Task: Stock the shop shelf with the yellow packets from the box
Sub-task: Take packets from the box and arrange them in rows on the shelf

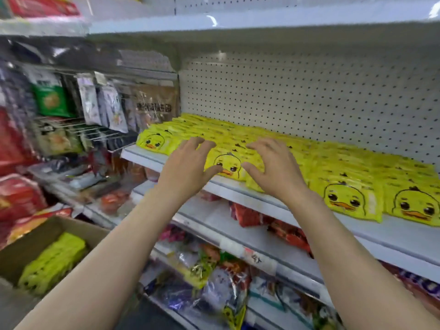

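box: brown cardboard box (71, 231) sits bottom left, closest to the camera, with a stack of yellow packets (53, 262) lying inside it, kinda blurry

lower shelves: mixed snack bags (214, 277) in red, green and clear plastic packed on the tiers below the arms

left hand: bare left hand (184, 167) is up at the front edge of the shelf, fingers spread and a bit bent, thumb touching the duck-face packet, not gripping anything

right hand: bare right hand (273, 167) is right beside it, fingers splayed the same way, thumb against the other side of that packet, nothing pinched or held

packet between hands: yellow plastic packet with a cartoon duck face (228, 166) lies at the shelf's front edge, framed by both thumbs

shelf: white metal shelf (392, 236) carries rows of the same yellow duck packets (345, 201) running from left to far right

back: white pegboard panel (309, 91) behind the rows

left side: hanging bags on wire hooks (100, 103), too blurred to read
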Tool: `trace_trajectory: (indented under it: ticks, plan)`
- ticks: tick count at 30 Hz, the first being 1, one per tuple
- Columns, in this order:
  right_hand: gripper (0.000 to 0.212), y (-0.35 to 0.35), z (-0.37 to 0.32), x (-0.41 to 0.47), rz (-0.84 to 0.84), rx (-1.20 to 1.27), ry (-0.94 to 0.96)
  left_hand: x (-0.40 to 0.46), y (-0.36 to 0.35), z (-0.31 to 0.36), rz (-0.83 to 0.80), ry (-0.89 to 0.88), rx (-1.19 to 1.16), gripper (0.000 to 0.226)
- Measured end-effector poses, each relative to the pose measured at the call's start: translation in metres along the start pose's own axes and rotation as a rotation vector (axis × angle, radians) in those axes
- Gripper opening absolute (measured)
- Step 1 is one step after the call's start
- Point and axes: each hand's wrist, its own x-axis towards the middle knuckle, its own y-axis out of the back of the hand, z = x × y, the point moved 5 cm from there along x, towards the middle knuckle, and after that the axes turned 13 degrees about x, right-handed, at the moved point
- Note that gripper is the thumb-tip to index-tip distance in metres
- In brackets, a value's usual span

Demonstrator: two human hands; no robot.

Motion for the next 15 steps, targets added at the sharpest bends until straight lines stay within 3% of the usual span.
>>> trace_trajectory:
  ticks: [7,15]
  plan:
    - [0.051,-0.116,-0.129,0.021,-0.154,0.138,0.105,-0.087,0.015,-0.144,-0.076,0.155,0.133,0.058]
    - [0.053,-0.229,-0.227,0.071,-0.307,0.231,0.250,-0.135,0.003,-0.272,-0.134,0.359,0.238,0.054]
